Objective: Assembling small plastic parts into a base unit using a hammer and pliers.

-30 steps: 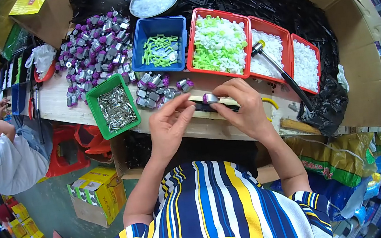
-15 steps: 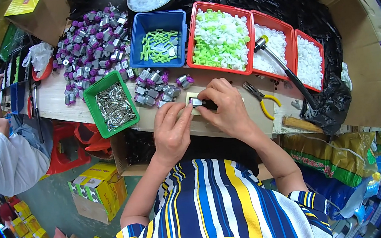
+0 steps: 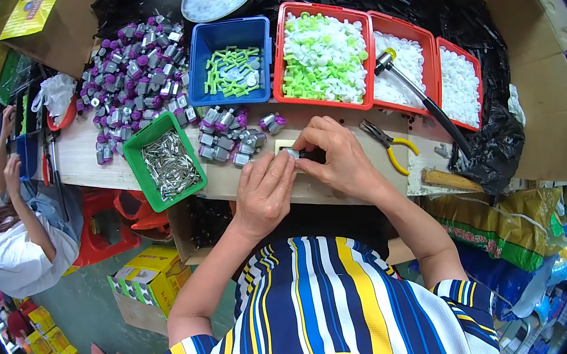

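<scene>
Over the front of the bench both my hands meet at a small silver-grey motor, mostly covered by my fingers. My left hand is closed, its fingers pressed together against the motor's left side. My right hand pinches from the right with thumb and forefinger; a dark patch between them is too hidden to name. Just behind the fingertips a cream-coloured block lies on the bench. Several grey motors with purple ends sit loose beyond my left hand.
A green bin of metal pins stands left, a blue bin of green parts behind. Red bins hold white and green pieces. Yellow-handled pliers and a hammer lie right. Another person sits at far left.
My left fingers have slid forward and right over the motor, flattening and covering more of it. My right hand has barely moved. The person at far left has raised their arms.
</scene>
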`<state>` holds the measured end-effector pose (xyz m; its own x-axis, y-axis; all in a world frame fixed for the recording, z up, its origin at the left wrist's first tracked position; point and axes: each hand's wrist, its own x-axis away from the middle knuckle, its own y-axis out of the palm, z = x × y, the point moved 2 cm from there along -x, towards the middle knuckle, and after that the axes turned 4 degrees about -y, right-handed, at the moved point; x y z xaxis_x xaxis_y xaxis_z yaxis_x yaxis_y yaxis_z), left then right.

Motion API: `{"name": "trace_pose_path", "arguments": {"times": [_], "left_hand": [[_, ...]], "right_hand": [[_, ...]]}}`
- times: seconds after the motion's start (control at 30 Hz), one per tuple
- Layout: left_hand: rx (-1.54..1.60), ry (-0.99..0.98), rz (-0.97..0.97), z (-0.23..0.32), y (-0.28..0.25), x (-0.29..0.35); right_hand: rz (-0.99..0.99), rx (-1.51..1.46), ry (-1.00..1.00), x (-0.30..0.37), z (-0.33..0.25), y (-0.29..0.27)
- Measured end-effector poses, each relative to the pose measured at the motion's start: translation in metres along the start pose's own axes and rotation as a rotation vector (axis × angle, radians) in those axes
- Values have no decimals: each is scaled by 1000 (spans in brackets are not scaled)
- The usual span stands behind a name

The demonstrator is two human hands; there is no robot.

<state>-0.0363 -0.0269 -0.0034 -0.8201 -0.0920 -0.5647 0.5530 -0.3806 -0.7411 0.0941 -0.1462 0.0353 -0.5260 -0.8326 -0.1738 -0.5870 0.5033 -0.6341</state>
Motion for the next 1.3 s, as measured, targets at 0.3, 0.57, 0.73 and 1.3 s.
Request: {"name": "trace_pose_path", "arguments": {"times": [0.3, 0.57, 0.73, 1.3], "left_hand": [[97, -104, -49, 4, -10, -2], [-116, -381, 195, -30, -85, -15], [-270, -472, 26, -76, -108, -6], [-30, -597, 60, -96, -120, -8]], "right_hand": [[-47, 63, -157, -35, -15, -29], [14, 404, -386, -124, -4, 5], [-30, 500, -405, -142, -10, 14], [-56, 537, -182, -81, 19, -43]]}}
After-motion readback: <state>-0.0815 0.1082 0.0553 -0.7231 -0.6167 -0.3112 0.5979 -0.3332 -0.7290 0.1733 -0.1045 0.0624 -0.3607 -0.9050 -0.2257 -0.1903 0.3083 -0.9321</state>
